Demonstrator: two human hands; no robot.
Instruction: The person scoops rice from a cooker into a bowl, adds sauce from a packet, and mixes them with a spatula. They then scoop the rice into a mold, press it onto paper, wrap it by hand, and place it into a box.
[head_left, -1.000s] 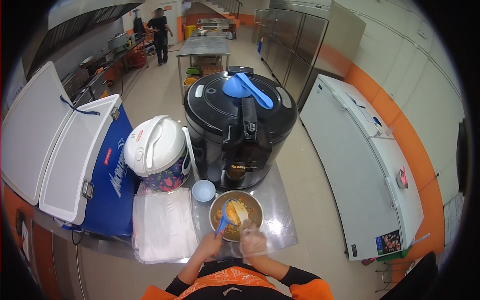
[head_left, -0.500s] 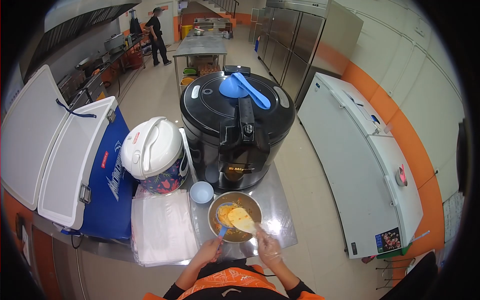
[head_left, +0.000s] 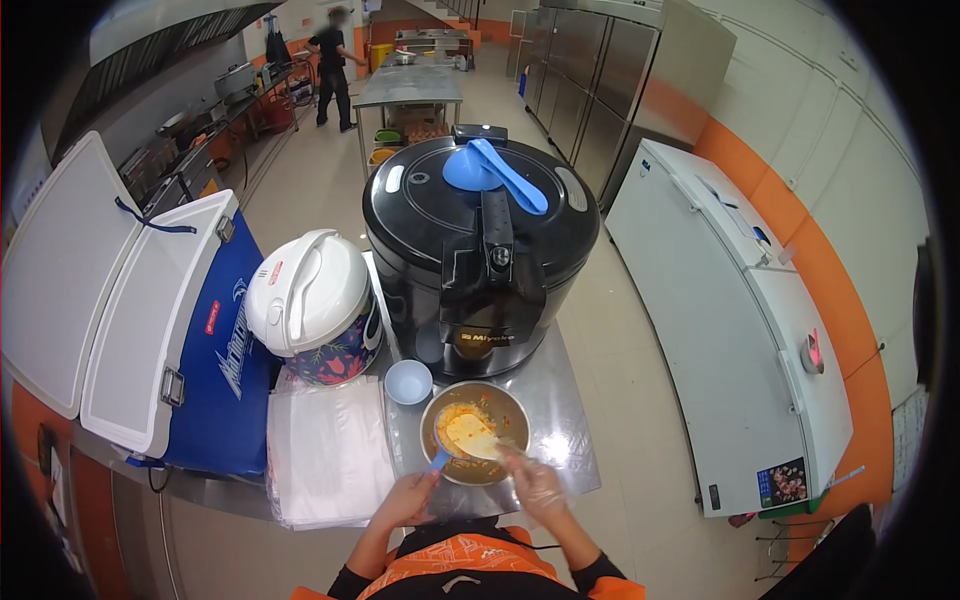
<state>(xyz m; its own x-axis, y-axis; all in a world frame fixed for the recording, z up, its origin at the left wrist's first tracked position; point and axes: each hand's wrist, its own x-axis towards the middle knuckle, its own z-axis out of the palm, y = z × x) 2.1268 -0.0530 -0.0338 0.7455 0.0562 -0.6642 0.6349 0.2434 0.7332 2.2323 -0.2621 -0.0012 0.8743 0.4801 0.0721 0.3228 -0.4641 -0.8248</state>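
Observation:
My left hand (head_left: 410, 497) is closed around the blue handle of a scoop (head_left: 441, 459), whose cup rests inside a steel bowl (head_left: 512, 408). Orange-yellow food, like fried rice (head_left: 462, 413), fills the cup and lies in the bowl. In a clear plastic glove, my right hand (head_left: 538, 490) grips a cream rice paddle (head_left: 470, 436) whose blade presses on the food at the scoop. The paddle's handle is mostly hidden by my fingers. Just behind the bowl stands a small light-blue bowl (head_left: 409, 383).
A large black rice cooker (head_left: 410, 240) with a blue scoop (head_left: 510, 178) on its lid stands behind the bowls. Left are plastic bags (head_left: 325, 455), a white-lidded rice cooker (head_left: 310, 290) and an open blue cooler (head_left: 225, 370). Right is a chest freezer (head_left: 690, 330). A person (head_left: 333, 70) stands far back.
The paddle blade has moved lower and flatter onto the food in the scoop. My view has shifted slightly. The person at the back has changed posture, one arm now out to the right.

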